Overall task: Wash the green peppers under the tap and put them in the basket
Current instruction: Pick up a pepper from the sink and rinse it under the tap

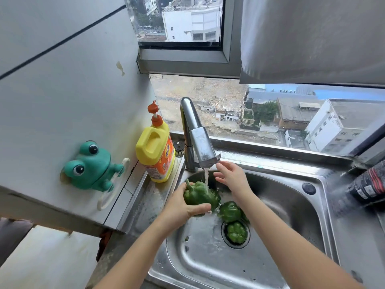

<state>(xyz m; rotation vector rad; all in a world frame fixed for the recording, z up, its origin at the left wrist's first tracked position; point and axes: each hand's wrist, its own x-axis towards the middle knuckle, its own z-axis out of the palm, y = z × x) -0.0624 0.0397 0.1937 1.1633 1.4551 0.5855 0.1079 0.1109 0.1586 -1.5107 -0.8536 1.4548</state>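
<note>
My left hand (183, 207) grips a green pepper (199, 193) from below and holds it under the running water from the tap (200, 140). Just to the right of the stream, my right hand (232, 177) hovers with fingers spread, holding nothing, its fingertips near the tap's spout. Two more green peppers lie in the steel sink (291, 205): one (230, 211) beside the held pepper, the other (236, 231) sitting in the drain opening. No basket is in view.
A yellow detergent bottle (155, 151) with an orange pump stands on the sink's left ledge. On the left wall hangs a green frog holder (91, 165). A dark bottle (370, 184) lies at the right edge. The window is behind the tap.
</note>
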